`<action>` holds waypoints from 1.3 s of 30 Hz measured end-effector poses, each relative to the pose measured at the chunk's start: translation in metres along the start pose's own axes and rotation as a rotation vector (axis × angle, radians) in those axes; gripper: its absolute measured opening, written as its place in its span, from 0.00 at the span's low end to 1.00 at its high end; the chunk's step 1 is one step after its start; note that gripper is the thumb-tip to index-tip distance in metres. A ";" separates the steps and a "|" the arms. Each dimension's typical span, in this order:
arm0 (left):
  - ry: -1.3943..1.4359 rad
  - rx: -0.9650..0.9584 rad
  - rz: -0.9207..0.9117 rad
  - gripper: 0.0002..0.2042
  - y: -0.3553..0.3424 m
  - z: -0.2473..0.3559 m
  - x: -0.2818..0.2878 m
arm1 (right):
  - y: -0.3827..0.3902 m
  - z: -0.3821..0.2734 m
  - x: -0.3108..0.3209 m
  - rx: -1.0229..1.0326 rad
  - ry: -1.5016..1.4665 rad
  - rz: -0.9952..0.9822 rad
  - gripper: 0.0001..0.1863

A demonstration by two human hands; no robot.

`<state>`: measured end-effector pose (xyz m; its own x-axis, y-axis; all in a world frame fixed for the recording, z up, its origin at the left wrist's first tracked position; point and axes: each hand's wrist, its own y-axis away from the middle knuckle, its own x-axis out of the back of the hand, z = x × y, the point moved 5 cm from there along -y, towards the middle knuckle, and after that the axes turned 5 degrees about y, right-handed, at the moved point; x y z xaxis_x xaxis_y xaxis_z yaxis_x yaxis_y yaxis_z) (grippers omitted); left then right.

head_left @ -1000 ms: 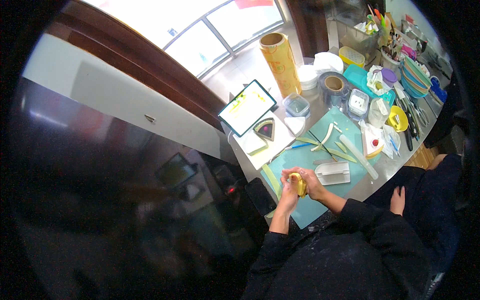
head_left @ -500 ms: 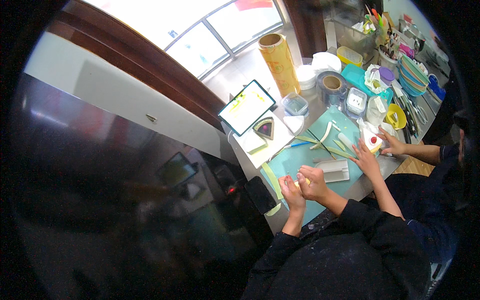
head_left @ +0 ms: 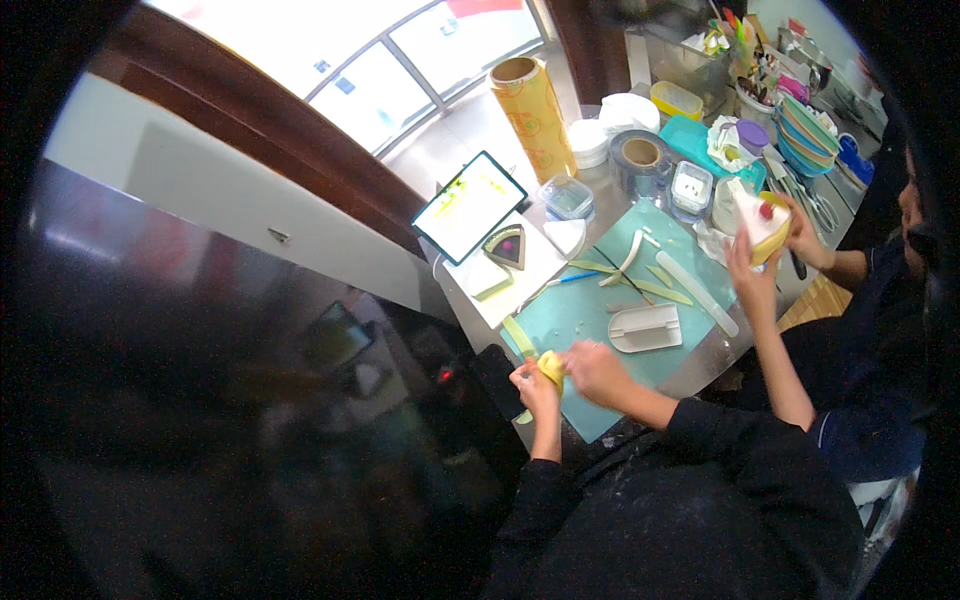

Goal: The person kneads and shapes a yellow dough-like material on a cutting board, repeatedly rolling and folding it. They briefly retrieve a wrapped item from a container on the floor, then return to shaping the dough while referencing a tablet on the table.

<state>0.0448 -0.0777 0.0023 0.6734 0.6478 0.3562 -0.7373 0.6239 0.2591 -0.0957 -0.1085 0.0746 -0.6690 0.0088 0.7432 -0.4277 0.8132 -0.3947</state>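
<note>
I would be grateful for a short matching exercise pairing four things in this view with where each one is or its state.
Column one:
1. yellow lump
2. tablet
3. cake slice
4. white plastic piece

Column two:
A. lying on the teal mat
B. screen lit
C. held in the wearer's left hand
D. held up by a co-worker's hands

Right pairs: 1-C, 2-B, 3-D, 4-A

Yellow lump [head_left: 551, 368]; teal mat [head_left: 591, 417]; white trough [head_left: 645, 330]; pale green strip [head_left: 519, 337]; yellow roll [head_left: 536, 122], orange-patterned; black sleeve [head_left: 735, 440].
</note>
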 end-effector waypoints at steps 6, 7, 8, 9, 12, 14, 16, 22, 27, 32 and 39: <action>0.373 0.118 -0.245 0.19 0.000 -0.021 -0.007 | 0.028 -0.004 -0.026 -0.073 -0.321 -0.207 0.12; 0.252 0.023 -0.162 0.20 0.001 -0.016 0.000 | 0.029 0.017 -0.025 -0.131 -0.498 -0.226 0.12; 0.117 -0.016 -0.148 0.20 0.005 -0.012 0.003 | 0.026 0.049 -0.015 -0.211 -0.361 -0.125 0.11; -0.009 -0.049 -0.161 0.20 0.008 -0.009 0.004 | 0.027 0.094 -0.009 -0.481 -0.264 -0.185 0.12; -0.184 -0.088 -0.317 0.23 0.023 -0.006 -0.011 | 0.020 0.185 0.028 -0.498 0.405 -0.111 0.10; -0.328 -0.278 -0.481 0.22 0.042 -0.004 -0.034 | 0.010 0.219 0.029 -0.458 0.418 -0.178 0.08; -0.528 -0.424 -0.618 0.20 0.057 -0.010 -0.055 | 0.004 0.239 0.027 -0.495 0.421 -0.219 0.10; -0.630 -0.627 -0.174 0.17 0.015 -0.002 -0.038 | -0.013 0.241 0.032 -0.482 0.500 -0.453 0.12; -0.868 -0.387 -0.078 0.17 -0.032 0.008 -0.030 | -0.053 0.234 0.050 -0.476 0.351 -0.241 0.13; -0.894 -0.298 -0.050 0.17 -0.046 0.013 -0.032 | -0.097 0.204 -0.006 -0.235 0.197 -0.404 0.14; -0.545 -0.215 -0.110 0.09 -0.064 0.010 -0.005 | -0.110 0.207 -0.034 -0.201 0.336 -0.377 0.10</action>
<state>0.0881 -0.1260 -0.0071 0.5784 0.2926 0.7615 -0.5992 0.7858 0.1531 -0.1517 -0.3189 -0.0186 -0.2467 -0.1459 0.9581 -0.4538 0.8909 0.0188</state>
